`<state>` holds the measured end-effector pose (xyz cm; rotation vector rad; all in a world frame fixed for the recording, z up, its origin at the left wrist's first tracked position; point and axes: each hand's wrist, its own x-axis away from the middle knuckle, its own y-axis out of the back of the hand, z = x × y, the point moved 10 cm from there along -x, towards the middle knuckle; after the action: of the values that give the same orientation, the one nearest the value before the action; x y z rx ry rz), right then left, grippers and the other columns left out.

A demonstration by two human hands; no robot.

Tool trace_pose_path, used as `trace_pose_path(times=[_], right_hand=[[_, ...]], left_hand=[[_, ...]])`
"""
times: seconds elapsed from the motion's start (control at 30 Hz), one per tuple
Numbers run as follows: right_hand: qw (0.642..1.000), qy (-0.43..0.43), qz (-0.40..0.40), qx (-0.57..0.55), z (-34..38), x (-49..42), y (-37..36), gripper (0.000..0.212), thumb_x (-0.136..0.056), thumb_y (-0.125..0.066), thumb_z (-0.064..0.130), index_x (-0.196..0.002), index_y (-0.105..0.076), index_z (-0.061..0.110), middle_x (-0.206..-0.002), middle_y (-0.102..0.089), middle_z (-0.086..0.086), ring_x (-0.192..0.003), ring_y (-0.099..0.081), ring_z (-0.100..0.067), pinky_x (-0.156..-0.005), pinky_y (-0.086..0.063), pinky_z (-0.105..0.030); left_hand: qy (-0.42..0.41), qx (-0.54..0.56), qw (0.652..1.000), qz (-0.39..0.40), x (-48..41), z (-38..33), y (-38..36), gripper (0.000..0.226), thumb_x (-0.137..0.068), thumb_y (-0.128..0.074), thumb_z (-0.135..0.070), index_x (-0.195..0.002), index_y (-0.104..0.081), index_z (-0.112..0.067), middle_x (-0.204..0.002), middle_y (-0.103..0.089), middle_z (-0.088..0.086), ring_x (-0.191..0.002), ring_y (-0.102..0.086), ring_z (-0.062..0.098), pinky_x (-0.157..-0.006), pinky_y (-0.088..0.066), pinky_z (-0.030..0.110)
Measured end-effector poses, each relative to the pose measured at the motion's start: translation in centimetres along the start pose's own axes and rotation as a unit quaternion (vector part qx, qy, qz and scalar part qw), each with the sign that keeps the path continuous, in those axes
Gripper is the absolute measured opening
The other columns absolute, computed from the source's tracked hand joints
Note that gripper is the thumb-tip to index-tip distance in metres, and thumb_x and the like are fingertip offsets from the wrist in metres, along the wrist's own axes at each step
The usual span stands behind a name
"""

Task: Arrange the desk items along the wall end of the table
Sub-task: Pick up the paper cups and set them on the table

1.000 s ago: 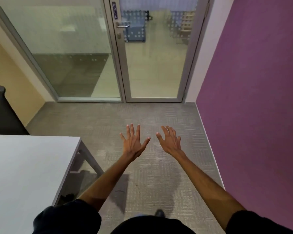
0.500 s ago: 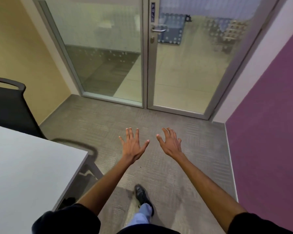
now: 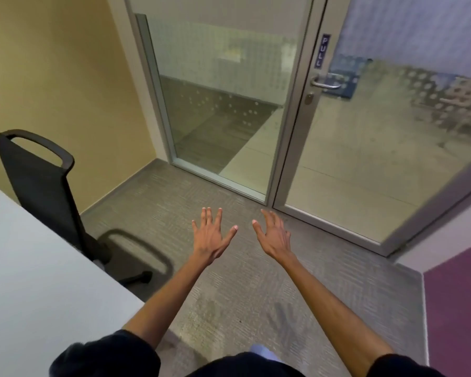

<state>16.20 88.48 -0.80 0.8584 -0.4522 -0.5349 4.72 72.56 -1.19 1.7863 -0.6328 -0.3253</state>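
My left hand (image 3: 211, 235) and my right hand (image 3: 273, 235) are stretched out in front of me over the grey carpet, palms down, fingers spread, holding nothing. The corner of a white table (image 3: 33, 289) fills the lower left, to the left of my left arm. No desk items show on the part of the table that is in view.
A black office chair (image 3: 46, 186) stands at the table's far side by the yellow wall (image 3: 52, 77). Ahead are a glass panel (image 3: 218, 91) and a glass door (image 3: 365, 131) with a lever handle (image 3: 325, 82). A purple wall (image 3: 457, 308) is on the right.
The view has swung to the left: the chair has come fully into sight, the door has shifted right, and the purple wall has shrunk. Both hands stay spread and empty.
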Motion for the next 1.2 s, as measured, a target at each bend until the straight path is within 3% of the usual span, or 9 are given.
trace_pose_path(times=[0.37,0.7,1.2], right_hand=[[0.995,0.065,0.065,0.024,7.7,-18.6,-4.2,0.067,-0.098,-0.031,0.061,-0.156,-0.020,0.028,-0.165,-0.016,-0.004,-0.152,-0.019,-0.025,-0.118,-0.020,-0.061],[0.983,0.151,0.100,0.041,18.3,-37.6,-5.1,0.067,-0.099,-0.033,0.059,-0.156,-0.021,0.025,-0.164,-0.018,-0.004,-0.152,-0.017,-0.022,-0.119,-0.020,-0.060],[0.939,0.268,0.195,0.092,34.4,-51.5,-17.1,0.070,-0.099,-0.035,0.057,-0.156,-0.019,0.020,-0.163,-0.020,-0.005,-0.150,-0.023,-0.024,-0.118,-0.025,-0.058]], left_hand=[[0.093,0.007,0.996,-0.016,-14.6,6.8,1.3,0.085,-0.092,-0.023,-0.073,-0.158,-0.008,-0.021,-0.165,-0.001,0.014,-0.154,0.008,0.026,-0.123,-0.004,0.059],[0.173,0.013,0.981,-0.082,-30.9,11.9,8.1,0.082,-0.094,-0.021,-0.070,-0.158,-0.009,-0.020,-0.165,-0.001,0.014,-0.154,0.008,0.026,-0.123,0.001,0.058],[0.292,0.049,0.951,-0.086,-42.2,27.6,10.4,0.080,-0.095,-0.019,-0.069,-0.158,-0.002,-0.023,-0.165,0.007,0.011,-0.154,0.011,0.025,-0.124,0.001,0.056]])
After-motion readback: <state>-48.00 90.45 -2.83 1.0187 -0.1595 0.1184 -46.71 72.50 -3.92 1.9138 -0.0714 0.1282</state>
